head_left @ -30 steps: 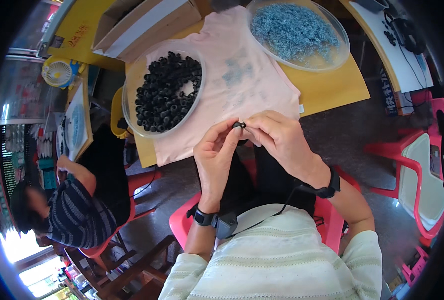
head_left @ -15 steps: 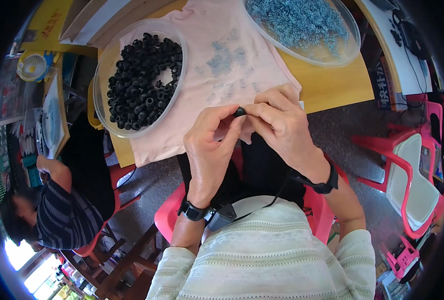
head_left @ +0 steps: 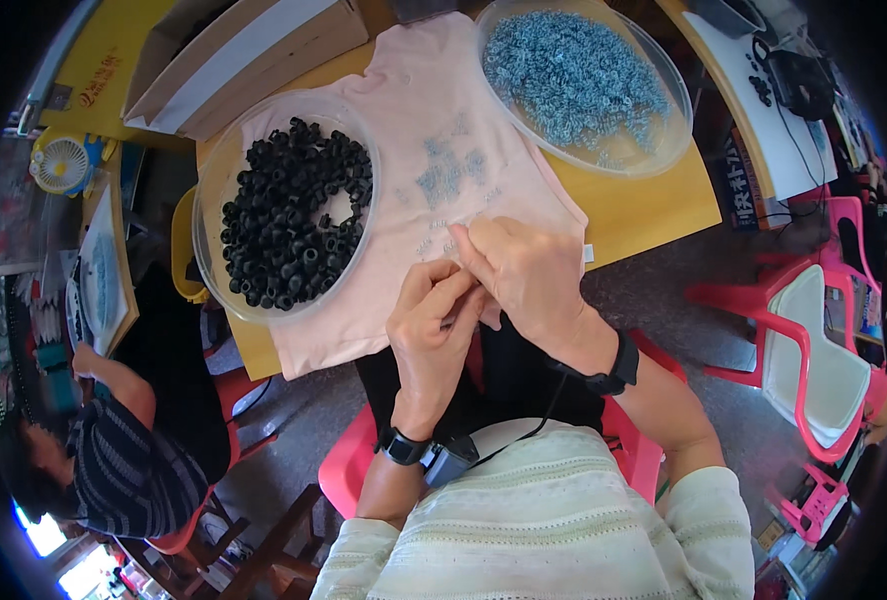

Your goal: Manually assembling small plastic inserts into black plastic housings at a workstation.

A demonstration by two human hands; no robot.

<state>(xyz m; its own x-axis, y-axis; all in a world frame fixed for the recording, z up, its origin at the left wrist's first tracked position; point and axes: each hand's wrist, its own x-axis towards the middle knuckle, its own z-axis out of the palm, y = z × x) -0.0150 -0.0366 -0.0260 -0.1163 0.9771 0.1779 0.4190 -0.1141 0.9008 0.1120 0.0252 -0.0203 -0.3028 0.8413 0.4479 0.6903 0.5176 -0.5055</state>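
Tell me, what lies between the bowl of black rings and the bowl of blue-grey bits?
In the head view, the black-ring bowl and blue-grey bowl are separated by pink cloth bearing a small scatter of blue-grey pieces.

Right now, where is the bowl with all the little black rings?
In the head view, the clear bowl of black rings sits on the pink cloth at the table's left side, up and left of the left hand, across from the bowl of grey rings.

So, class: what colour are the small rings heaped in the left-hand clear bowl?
Black rings, seen clearly in the head view.
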